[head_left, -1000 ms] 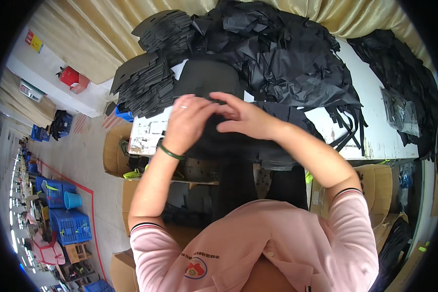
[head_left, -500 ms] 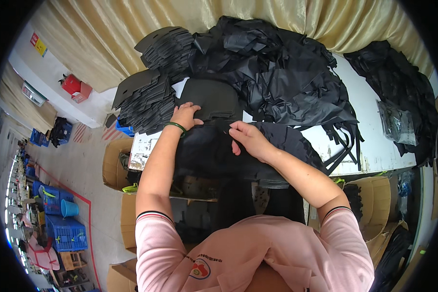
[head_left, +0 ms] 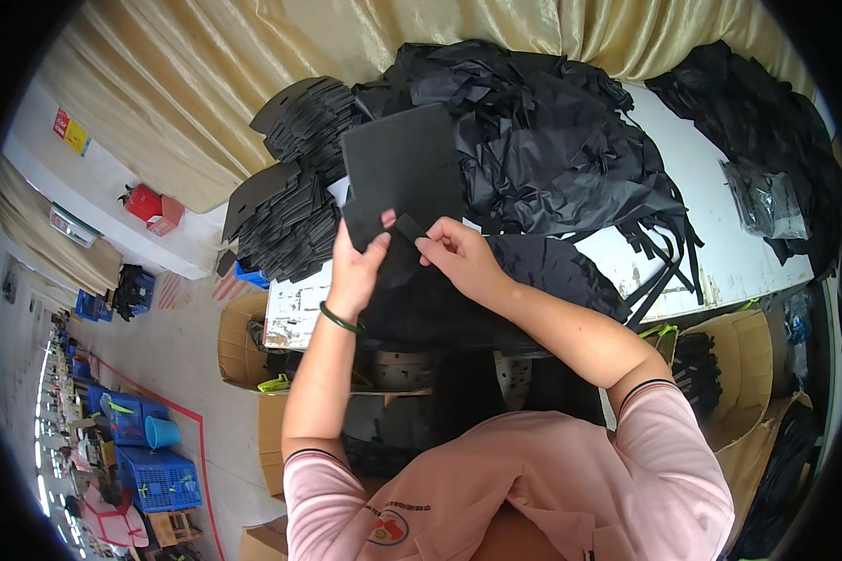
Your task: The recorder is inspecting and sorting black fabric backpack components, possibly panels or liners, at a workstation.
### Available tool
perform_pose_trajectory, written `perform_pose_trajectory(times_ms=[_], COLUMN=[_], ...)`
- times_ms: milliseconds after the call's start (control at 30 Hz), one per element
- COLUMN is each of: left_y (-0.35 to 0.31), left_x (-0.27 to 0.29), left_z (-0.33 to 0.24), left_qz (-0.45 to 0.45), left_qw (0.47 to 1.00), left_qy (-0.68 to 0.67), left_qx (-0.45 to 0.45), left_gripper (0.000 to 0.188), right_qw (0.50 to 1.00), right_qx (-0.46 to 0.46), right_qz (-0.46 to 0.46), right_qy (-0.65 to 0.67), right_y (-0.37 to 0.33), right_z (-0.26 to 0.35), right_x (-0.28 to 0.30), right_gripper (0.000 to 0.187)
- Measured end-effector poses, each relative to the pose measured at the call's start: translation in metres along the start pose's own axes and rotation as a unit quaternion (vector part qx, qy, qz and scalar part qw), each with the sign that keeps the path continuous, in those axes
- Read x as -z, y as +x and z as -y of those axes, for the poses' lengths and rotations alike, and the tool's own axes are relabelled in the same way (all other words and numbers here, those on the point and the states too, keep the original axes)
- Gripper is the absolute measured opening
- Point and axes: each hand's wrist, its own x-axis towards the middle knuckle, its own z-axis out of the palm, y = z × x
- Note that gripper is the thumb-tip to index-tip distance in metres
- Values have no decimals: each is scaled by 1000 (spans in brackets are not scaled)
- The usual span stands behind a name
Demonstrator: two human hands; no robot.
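Observation:
My left hand (head_left: 354, 271) grips the lower edge of a dark grey flat panel (head_left: 402, 154), thumb on top, and holds it tilted up over the table. The panel has straight edges and a narrow lower part near my fingers. My right hand (head_left: 463, 260) pinches a small dark strip (head_left: 410, 227) between thumb and fingertips, close beside the panel's lower end. Whether the strip is joined to the panel cannot be made out. Black fabric (head_left: 421, 304) lies along the table's near edge below both hands.
Two stacks of similar panels, a far one (head_left: 311, 122) and a nearer one (head_left: 285, 224), stand left. A large heap of black fabric (head_left: 543, 159) covers the table's middle, with loose straps (head_left: 664, 252) at its right. A clear plastic bag (head_left: 762, 201) lies right. Cardboard boxes (head_left: 243, 341) stand below.
My left hand has gone from lying on the panel to holding it raised and tilted. My right hand has moved slightly left and now pinches the strip. The whole view has shifted a little.

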Motion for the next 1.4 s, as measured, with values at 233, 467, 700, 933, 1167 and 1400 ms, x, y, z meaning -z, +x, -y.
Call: perform_pose_trajectory(times_ms=[233, 467, 700, 933, 1167, 1400], left_y=[-24, -32, -20, -32, -52, -103], left_x=[-6, -10, -1, 8, 79, 188], left_z=[2, -10, -57, -83, -73, 31], left_qz=[42, 114, 132, 223, -274, -386], left_qw=[991, 973, 772, 953, 950, 918], left_qy=[97, 166, 510, 67, -1, 80], left_qx=[-77, -112, -354, -192, -147, 36], left_gripper=[42, 40, 66, 85, 35, 29], right_qw=[999, 997, 964, 988, 966, 924], right_qx=[-7, 61, -81, -129, -252, -322], right_qz=[25, 26, 232, 54, -21, -69], right_qy=[35, -26, 102, 58, -60, -195], right_y=[-7, -11, -20, -37, -96, -128], right_z=[12, 29, 96, 104, 39, 21], right_x=[-7, 4, 77, 78, 149, 188], right_gripper=[13, 16, 38, 29, 36, 43])
